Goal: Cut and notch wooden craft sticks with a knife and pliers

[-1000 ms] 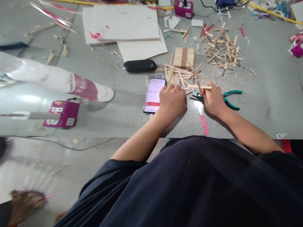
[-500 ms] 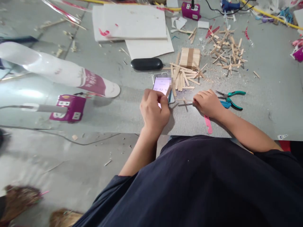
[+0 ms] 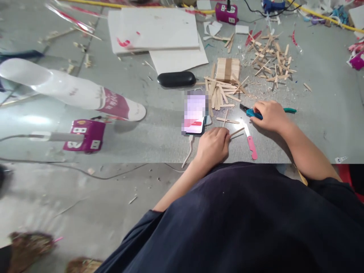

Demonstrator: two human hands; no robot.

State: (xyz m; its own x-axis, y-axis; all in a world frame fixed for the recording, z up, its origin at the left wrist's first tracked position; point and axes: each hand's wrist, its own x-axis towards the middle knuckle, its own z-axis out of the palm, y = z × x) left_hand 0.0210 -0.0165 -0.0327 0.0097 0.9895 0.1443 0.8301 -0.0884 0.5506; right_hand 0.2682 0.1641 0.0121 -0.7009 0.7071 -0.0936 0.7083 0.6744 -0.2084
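My left hand (image 3: 212,146) rests near the table's front edge with its fingers closed on a thin wooden stick (image 3: 237,132) that points right. My right hand (image 3: 270,115) is wrapped round the teal-handled pliers (image 3: 289,110), whose dark jaws point left. Between the hands lie two crossed sticks (image 3: 227,120) and a pink-handled knife (image 3: 250,140). A lit phone (image 3: 195,113) lies just beyond my left hand, with a white cable at its near end. A heap of flat wooden sticks (image 3: 220,90) sits behind it.
A black case (image 3: 176,79), white boards (image 3: 159,28) and a stick block (image 3: 228,69) lie further back. Scattered stick pieces (image 3: 270,57) are at the back right. A white and magenta tube (image 3: 71,91) and a magenta power strip (image 3: 85,135) sit left.
My left hand has left the phone and come back toward me, closing on a stick. My right hand has moved up from the crossed sticks and taken hold of the pliers.
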